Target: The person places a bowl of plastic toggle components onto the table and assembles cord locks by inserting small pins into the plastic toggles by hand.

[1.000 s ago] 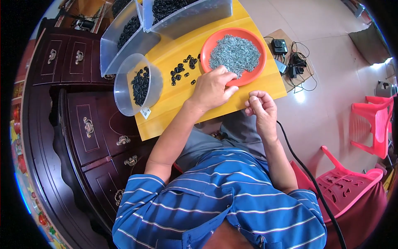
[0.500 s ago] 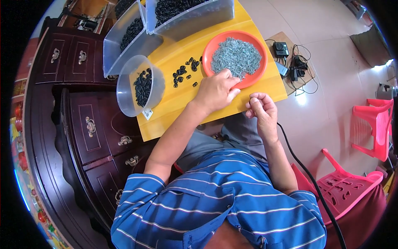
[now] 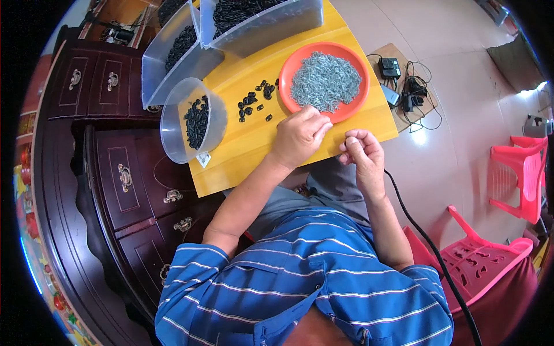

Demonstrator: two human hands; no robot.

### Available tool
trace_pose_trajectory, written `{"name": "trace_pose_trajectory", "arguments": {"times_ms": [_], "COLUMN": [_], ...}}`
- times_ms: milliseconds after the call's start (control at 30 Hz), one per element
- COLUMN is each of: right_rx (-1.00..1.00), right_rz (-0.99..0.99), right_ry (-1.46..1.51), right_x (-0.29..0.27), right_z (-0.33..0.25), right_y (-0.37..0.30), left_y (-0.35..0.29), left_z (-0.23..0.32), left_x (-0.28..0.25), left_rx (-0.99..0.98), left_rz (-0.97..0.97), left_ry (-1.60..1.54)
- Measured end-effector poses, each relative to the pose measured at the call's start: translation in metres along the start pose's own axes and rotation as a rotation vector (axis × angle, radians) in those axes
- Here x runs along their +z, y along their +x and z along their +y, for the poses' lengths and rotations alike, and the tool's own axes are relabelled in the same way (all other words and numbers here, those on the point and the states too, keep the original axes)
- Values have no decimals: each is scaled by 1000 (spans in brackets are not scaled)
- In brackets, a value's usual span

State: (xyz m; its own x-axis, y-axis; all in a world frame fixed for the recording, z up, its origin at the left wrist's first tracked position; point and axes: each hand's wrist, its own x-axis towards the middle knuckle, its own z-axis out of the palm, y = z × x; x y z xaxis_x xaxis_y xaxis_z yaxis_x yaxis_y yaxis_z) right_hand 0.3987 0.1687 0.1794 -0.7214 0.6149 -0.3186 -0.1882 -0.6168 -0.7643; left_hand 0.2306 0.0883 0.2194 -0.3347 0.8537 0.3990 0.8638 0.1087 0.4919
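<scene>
My left hand is closed in a pinch by the near rim of an orange-red plate. Whatever lies between its fingertips is too small to make out. A heap of small, slender silvery metal pieces fills the middle of the plate. To the right, at the table's near edge, my right hand is curled with thumb and fingers together; what it grips is hidden. Small black oval pieces with holes lie scattered on the yellow table, left of the plate.
A clear round tub of black pieces stands at the table's left edge. Two translucent bins of black pieces sit behind. Dark wooden drawers flank the left. Chargers, a black cable and pink plastic chairs are at right.
My left hand has drawn back from the silvery pieces toward me, its fingers now pinched closer together at the plate's rim. The right hand has hardly moved.
</scene>
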Motion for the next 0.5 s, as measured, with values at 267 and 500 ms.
{"name": "trace_pose_trajectory", "arguments": {"times_ms": [267, 500], "right_rx": [50, 147], "right_rz": [-80, -255], "right_ry": [-50, -132], "right_x": [7, 10], "right_z": [-8, 2], "right_y": [-2, -6], "left_y": [-11, -35], "left_z": [21, 28], "left_x": [-21, -46], "left_rx": [-10, 81], "left_rz": [-82, -148], "left_ry": [-90, -42]}}
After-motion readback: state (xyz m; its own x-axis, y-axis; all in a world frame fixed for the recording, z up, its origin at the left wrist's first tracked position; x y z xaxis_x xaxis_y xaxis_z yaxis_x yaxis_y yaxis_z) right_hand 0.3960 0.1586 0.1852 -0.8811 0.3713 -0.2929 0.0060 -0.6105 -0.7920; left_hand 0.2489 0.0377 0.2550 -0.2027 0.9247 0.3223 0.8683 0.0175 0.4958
